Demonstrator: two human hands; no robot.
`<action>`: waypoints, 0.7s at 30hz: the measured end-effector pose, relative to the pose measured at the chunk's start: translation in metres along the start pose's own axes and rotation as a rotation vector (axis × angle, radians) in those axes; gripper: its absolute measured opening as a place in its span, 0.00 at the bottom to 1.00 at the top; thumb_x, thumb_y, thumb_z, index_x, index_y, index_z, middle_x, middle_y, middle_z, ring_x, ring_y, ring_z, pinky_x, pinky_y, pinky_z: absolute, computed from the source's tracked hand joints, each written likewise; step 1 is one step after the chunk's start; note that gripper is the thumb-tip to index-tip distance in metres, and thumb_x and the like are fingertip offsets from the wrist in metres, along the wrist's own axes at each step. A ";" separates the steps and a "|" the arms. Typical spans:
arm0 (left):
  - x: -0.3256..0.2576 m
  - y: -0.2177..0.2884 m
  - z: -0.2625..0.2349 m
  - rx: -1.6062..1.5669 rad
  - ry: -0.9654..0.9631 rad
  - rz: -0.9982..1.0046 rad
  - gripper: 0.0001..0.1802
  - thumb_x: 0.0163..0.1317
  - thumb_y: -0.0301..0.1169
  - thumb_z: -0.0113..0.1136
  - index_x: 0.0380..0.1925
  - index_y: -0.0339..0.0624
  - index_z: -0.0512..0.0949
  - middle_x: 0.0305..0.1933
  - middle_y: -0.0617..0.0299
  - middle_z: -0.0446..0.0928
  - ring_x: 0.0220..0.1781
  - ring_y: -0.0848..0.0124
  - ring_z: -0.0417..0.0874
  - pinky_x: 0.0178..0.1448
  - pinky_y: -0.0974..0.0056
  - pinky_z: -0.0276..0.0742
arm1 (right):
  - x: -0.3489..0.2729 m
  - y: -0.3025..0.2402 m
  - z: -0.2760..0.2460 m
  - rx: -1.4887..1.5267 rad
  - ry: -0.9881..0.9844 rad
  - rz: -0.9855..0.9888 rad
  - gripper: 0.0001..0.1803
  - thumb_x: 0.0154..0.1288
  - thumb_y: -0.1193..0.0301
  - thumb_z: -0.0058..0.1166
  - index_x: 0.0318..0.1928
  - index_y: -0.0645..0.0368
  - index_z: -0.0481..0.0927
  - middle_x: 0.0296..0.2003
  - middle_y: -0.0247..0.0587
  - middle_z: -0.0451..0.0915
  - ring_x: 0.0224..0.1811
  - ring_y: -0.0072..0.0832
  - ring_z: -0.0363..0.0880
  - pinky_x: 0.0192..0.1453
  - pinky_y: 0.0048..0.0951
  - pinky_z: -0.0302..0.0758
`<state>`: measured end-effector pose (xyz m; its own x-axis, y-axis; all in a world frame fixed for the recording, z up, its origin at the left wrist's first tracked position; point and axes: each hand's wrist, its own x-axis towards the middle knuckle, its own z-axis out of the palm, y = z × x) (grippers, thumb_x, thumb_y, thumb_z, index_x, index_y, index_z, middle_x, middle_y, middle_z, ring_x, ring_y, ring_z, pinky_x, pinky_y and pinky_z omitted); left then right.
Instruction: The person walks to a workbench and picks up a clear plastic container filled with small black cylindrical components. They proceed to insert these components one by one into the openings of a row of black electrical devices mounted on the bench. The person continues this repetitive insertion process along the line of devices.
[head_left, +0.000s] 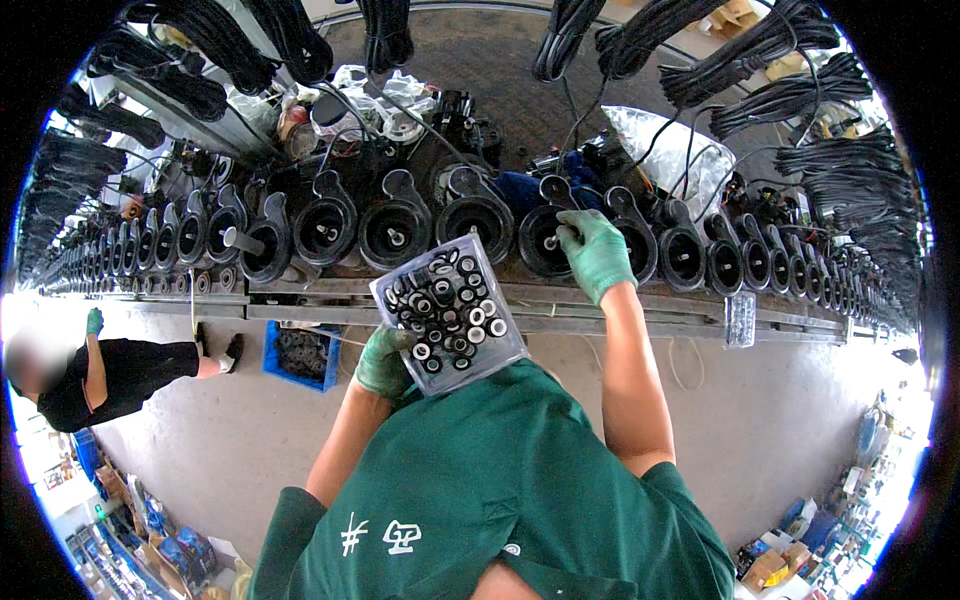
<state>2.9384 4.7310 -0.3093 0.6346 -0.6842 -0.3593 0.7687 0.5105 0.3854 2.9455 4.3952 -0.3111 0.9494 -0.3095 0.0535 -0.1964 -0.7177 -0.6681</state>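
Observation:
My left hand [383, 362], in a green glove, grips the lower left corner of a clear plastic box [478, 376]. Many small black and silver ring-shaped parts [448, 312] lie loose in it. The box is tilted in front of my chest, by the bench edge. My right hand [598, 258], also green-gloved, has its fingers drawn together at the right rim of a round black housing [530, 238] with a metal shaft at its centre. Whatever its fingertips hold, if anything, is too small to make out.
Similar black housings [395, 232] form a long row along the bench edge. Bundled black cables [388, 38] hang above. A plastic bag [665, 145] lies behind the row. A blue crate [300, 355] stands on the floor, and another person [130, 375] is at the left.

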 end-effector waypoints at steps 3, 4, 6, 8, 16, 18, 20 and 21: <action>0.004 -0.004 -0.011 -0.002 -0.015 -0.026 0.46 0.50 0.30 0.72 0.72 0.32 0.69 0.67 0.44 0.79 0.66 0.50 0.83 0.73 0.45 0.80 | -0.019 -0.037 -0.022 0.160 -0.097 -0.100 0.15 0.67 0.72 0.65 0.54 0.55 0.88 0.53 0.47 0.84 0.57 0.45 0.84 0.63 0.41 0.79; 0.007 -0.006 -0.011 -0.009 -0.029 -0.034 0.46 0.50 0.30 0.72 0.72 0.33 0.69 0.67 0.44 0.79 0.66 0.50 0.83 0.73 0.45 0.80 | -0.027 -0.050 -0.027 0.133 -0.168 -0.172 0.16 0.67 0.72 0.66 0.54 0.55 0.88 0.56 0.48 0.82 0.59 0.46 0.82 0.64 0.41 0.79; 0.007 -0.006 -0.004 0.005 -0.001 -0.036 0.47 0.49 0.31 0.74 0.72 0.34 0.69 0.67 0.45 0.79 0.66 0.50 0.83 0.72 0.45 0.80 | -0.038 -0.070 -0.029 0.079 -0.308 -0.325 0.17 0.65 0.71 0.67 0.54 0.54 0.88 0.63 0.49 0.79 0.63 0.47 0.79 0.67 0.42 0.78; 0.011 -0.010 0.003 0.013 -0.019 -0.025 0.48 0.48 0.31 0.75 0.72 0.35 0.69 0.67 0.45 0.79 0.65 0.50 0.84 0.72 0.45 0.81 | -0.045 -0.074 -0.024 -0.003 -0.244 -0.405 0.18 0.64 0.71 0.67 0.55 0.53 0.87 0.68 0.51 0.73 0.67 0.50 0.76 0.70 0.43 0.76; 0.023 -0.021 0.017 0.077 -0.028 -0.063 0.48 0.48 0.32 0.77 0.72 0.37 0.69 0.67 0.47 0.80 0.65 0.53 0.84 0.71 0.46 0.82 | -0.052 -0.064 -0.010 -0.137 -0.272 -0.391 0.20 0.63 0.71 0.67 0.56 0.56 0.86 0.72 0.56 0.68 0.71 0.54 0.72 0.77 0.44 0.71; 0.023 -0.027 0.015 0.082 -0.012 -0.079 0.49 0.48 0.32 0.77 0.73 0.37 0.69 0.67 0.48 0.80 0.65 0.53 0.84 0.71 0.46 0.82 | -0.054 -0.064 -0.012 -0.133 -0.309 -0.344 0.20 0.63 0.72 0.65 0.56 0.60 0.83 0.74 0.57 0.66 0.72 0.55 0.71 0.77 0.43 0.71; 0.025 -0.030 0.020 0.061 -0.026 -0.104 0.49 0.48 0.32 0.77 0.73 0.38 0.69 0.67 0.48 0.80 0.65 0.53 0.84 0.71 0.47 0.82 | -0.056 -0.059 -0.012 -0.082 -0.326 -0.308 0.21 0.63 0.73 0.64 0.57 0.62 0.82 0.74 0.58 0.64 0.73 0.56 0.70 0.77 0.43 0.72; 0.026 -0.032 0.023 0.050 -0.033 -0.116 0.48 0.48 0.33 0.77 0.73 0.38 0.69 0.67 0.48 0.80 0.65 0.53 0.84 0.71 0.47 0.82 | -0.056 -0.060 -0.017 -0.072 -0.385 -0.240 0.23 0.63 0.72 0.64 0.59 0.63 0.80 0.75 0.59 0.63 0.74 0.56 0.69 0.77 0.43 0.72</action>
<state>2.9284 4.6850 -0.3108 0.5379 -0.7543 -0.3764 0.8313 0.4007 0.3851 2.8998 4.4446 -0.2611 0.9894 0.1152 -0.0880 0.0367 -0.7863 -0.6167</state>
